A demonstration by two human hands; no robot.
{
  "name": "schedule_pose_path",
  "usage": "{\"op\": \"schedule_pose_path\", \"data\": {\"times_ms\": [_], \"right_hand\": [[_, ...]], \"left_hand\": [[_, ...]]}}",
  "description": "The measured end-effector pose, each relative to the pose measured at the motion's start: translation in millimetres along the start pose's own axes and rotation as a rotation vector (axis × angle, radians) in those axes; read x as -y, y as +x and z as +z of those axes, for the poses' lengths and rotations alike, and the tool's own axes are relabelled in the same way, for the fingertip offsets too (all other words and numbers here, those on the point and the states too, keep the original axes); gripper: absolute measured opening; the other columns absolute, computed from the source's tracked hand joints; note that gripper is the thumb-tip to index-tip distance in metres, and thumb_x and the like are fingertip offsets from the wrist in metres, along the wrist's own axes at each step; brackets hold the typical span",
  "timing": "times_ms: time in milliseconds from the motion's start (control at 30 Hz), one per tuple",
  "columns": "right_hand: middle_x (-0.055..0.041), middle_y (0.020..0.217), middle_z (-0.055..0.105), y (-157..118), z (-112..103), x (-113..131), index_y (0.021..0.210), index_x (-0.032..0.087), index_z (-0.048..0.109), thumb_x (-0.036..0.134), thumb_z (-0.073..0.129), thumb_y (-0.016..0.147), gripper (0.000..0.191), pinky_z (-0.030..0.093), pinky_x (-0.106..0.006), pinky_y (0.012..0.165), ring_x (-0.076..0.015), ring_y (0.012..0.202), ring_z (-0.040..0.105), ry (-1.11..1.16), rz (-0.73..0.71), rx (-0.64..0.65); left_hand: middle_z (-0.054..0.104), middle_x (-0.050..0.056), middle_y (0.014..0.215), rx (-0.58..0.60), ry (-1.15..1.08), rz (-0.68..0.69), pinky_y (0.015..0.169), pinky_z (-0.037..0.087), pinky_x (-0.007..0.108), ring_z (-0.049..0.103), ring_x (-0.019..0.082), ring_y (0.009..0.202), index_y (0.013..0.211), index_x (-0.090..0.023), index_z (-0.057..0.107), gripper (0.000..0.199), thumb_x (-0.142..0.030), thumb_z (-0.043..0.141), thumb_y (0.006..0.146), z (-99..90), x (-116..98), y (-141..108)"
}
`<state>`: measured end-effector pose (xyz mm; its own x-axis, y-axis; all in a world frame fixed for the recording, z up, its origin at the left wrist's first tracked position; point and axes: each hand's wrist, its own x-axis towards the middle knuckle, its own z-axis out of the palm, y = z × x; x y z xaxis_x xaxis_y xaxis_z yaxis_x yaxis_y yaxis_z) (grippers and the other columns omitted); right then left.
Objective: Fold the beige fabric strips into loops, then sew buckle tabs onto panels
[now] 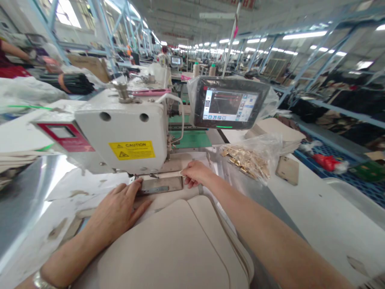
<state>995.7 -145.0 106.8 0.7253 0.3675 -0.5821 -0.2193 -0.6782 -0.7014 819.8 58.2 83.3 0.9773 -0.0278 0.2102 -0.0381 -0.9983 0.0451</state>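
Note:
My left hand [120,202] lies palm down with its thumb apart, its fingertips at the left end of a metal clamp frame [162,184] under the sewing machine head [120,120]. At the right end of this frame, my right hand [197,172] pinches the end of a narrow beige strip [170,175]. The strip runs along the frame's far edge, below the machine head. Beige material [168,200] spreads flat around the frame. Closer to me lies a stack of beige panels with rounded corners [168,245], between my forearms.
A screen [230,104] stands behind the work. On the right are a clear bag of gold-coloured metal pieces [249,160], a phone [287,170] and more beige panels [276,132]. A dark bundle [70,83] lies at the left, near another person's arm [15,51].

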Motion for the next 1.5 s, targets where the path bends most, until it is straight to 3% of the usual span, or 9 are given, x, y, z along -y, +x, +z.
{"op": "schedule_pose_path", "data": {"times_ms": [167, 567, 667, 767, 867, 933, 1167, 1333, 1500], "right_hand": [[0.0029, 0.046, 0.06, -4, -18, -11, 0.074, 0.017, 0.054, 0.013, 0.058, 0.092, 0.019, 0.044, -0.016, 0.041, -0.0107, 0.034, 0.056, 0.01, 0.01, -0.032], [0.0041, 0.049, 0.06, -12, -48, -29, 0.079, 0.016, 0.051, 0.01, 0.055, 0.095, 0.017, 0.037, -0.014, 0.04, -0.0087, 0.035, 0.056, 0.054, 0.003, -0.064], [0.0037, 0.051, 0.061, -12, -48, -30, 0.079, 0.016, 0.051, 0.01, 0.055, 0.095, 0.017, 0.039, -0.014, 0.042, -0.0083, 0.037, 0.057, 0.065, -0.012, -0.052], [0.0039, 0.052, 0.062, -13, -49, -30, 0.079, 0.017, 0.051, 0.012, 0.056, 0.096, 0.018, 0.041, -0.015, 0.043, -0.0081, 0.038, 0.058, 0.069, -0.026, -0.047], [0.0039, 0.052, 0.062, -16, -49, -32, 0.079, 0.017, 0.051, 0.012, 0.058, 0.095, 0.018, 0.041, -0.015, 0.044, -0.0086, 0.04, 0.058, 0.062, -0.037, -0.053], [0.0035, 0.054, 0.063, -19, -48, -34, 0.079, 0.018, 0.051, 0.012, 0.058, 0.094, 0.017, 0.042, -0.016, 0.045, -0.0098, 0.042, 0.06, 0.053, -0.051, -0.051], [0.0039, 0.062, 0.062, -24, -39, -50, 0.078, 0.021, 0.052, 0.015, 0.061, 0.088, 0.014, 0.048, -0.024, 0.057, -0.0139, 0.054, 0.062, -0.064, -0.246, -0.233], [-0.0028, 0.089, 0.063, -23, -40, -60, 0.071, 0.02, 0.06, 0.014, 0.07, 0.077, 0.014, 0.045, -0.034, 0.094, -0.0216, 0.099, 0.06, -0.218, -0.505, -0.479], [-0.0016, 0.084, 0.061, -23, -39, -63, 0.066, 0.021, 0.059, 0.015, 0.069, 0.074, 0.014, 0.045, -0.032, 0.088, -0.0201, 0.092, 0.059, -0.256, -0.567, -0.553]], "left_hand": [[0.075, 0.015, 0.108, -0.01, -0.093, 0.066, 0.092, 0.057, 0.039, 0.07, 0.028, 0.099, 0.131, -0.009, 0.06, 0.06, -0.056, 0.038, 0.1, 1.6, -2, 2], [0.074, 0.006, 0.097, -0.237, -0.176, 0.246, 0.086, 0.055, 0.034, 0.07, 0.021, 0.09, 0.1, -0.02, 0.067, 0.025, -0.034, 0.047, 0.101, 2.7, -16, -11], [0.072, 0.005, 0.102, -0.135, -0.295, 0.235, 0.087, 0.055, 0.033, 0.069, 0.021, 0.094, 0.104, -0.023, 0.067, 0.025, -0.04, 0.049, 0.1, -4.1, -35, -14], [0.069, 0.008, 0.116, 0.07, -0.342, 0.217, 0.092, 0.055, 0.04, 0.067, 0.026, 0.105, 0.118, -0.023, 0.066, 0.036, -0.048, 0.061, 0.092, -10.2, -61, -18], [0.068, 0.01, 0.117, 0.254, -0.322, 0.176, 0.094, 0.055, 0.047, 0.066, 0.029, 0.107, 0.119, -0.022, 0.067, 0.039, -0.043, 0.068, 0.086, -13.0, -85, -18], [0.068, 0.009, 0.116, 0.285, -0.323, 0.177, 0.095, 0.055, 0.047, 0.065, 0.029, 0.107, 0.119, -0.022, 0.067, 0.035, -0.035, 0.068, 0.086, -13.0, -95, -17], [0.07, 0.009, 0.111, -0.021, -0.215, 0.378, 0.085, 0.056, 0.043, 0.066, 0.027, 0.096, 0.113, -0.019, 0.064, 0.032, -0.009, 0.064, 0.082, -5.9, -111, -15], [0.067, 0.002, 0.09, 0.035, -0.316, 0.505, 0.082, 0.053, 0.031, 0.064, 0.018, 0.081, 0.094, -0.022, 0.057, 0.022, -0.002, 0.047, 0.09, -1.5, -114, -20], [0.068, 0.001, 0.087, -0.02, -0.437, 0.56, 0.075, 0.053, 0.025, 0.065, 0.015, 0.076, 0.101, -0.022, 0.056, 0.026, -0.003, 0.042, 0.091, 1.9, -106, -17]]}}
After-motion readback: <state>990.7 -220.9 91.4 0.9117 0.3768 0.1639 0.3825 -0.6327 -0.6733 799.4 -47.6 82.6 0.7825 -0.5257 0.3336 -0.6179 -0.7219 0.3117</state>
